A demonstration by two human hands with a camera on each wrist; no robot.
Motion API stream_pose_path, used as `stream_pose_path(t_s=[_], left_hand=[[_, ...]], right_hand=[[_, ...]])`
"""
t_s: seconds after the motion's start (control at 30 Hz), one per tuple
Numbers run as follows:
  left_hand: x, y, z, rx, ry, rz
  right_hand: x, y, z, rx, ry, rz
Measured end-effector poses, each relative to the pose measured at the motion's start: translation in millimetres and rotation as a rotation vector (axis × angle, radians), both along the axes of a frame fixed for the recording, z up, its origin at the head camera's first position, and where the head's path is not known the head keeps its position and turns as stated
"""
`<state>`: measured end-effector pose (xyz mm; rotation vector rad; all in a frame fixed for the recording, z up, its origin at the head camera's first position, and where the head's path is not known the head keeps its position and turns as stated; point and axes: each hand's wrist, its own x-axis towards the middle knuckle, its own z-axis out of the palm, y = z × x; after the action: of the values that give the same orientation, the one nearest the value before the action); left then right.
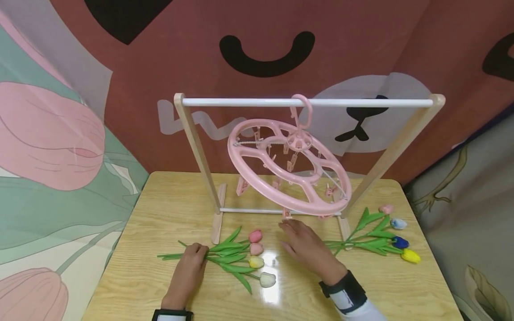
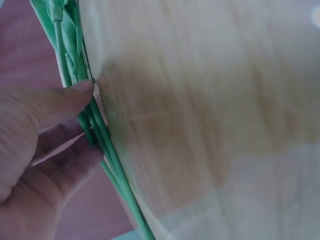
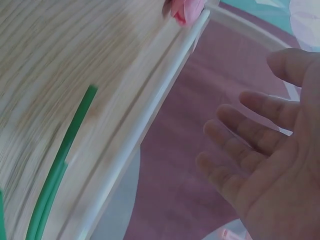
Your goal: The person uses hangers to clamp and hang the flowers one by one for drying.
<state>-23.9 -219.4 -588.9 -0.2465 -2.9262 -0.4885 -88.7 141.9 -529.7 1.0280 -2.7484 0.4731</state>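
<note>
My left hand (image 1: 189,268) pinches the green stems of a bunch of artificial tulips (image 1: 230,256) lying on the table. Its blooms are pink, yellow and white and point right. In the left wrist view, the thumb and fingers of the left hand (image 2: 42,132) close around the stems (image 2: 116,162). My right hand (image 1: 310,249) hovers between the two bunches, below the front rim of a pink oval clip hanger (image 1: 277,195). Its fingers are spread and hold nothing, as the right wrist view confirms. A second tulip bunch (image 1: 375,243), with pink, light blue, dark blue and yellow blooms, lies at the right.
The hanger hooks over the white top bar (image 1: 241,102) of a wooden-legged stand (image 1: 194,147). Small pink clips (image 1: 242,185) dangle from the hanger. The stand's feet rest on the wooden table (image 1: 168,200), and a printed curtain (image 1: 160,67) hangs behind.
</note>
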Motion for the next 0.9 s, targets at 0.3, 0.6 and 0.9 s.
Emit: stream_pose_path(t_s=[0.3,0.6,0.9], left_hand=[[1.8,-3.2,8.6,-0.029,0.105,-0.058],[-5.0,9.9,28.8,-0.042,0.209,-0.119],[-9.1,25.8,46.4,-0.048,0.216,-0.154]], right_hand=[[4.8,-21.5,1.4,0.005,-0.033,0.045],[9.6,-54.4,4.6,-0.103,0.064,0.270],[18.6,-69.3,6.8,0.098,-0.095,0.277]])
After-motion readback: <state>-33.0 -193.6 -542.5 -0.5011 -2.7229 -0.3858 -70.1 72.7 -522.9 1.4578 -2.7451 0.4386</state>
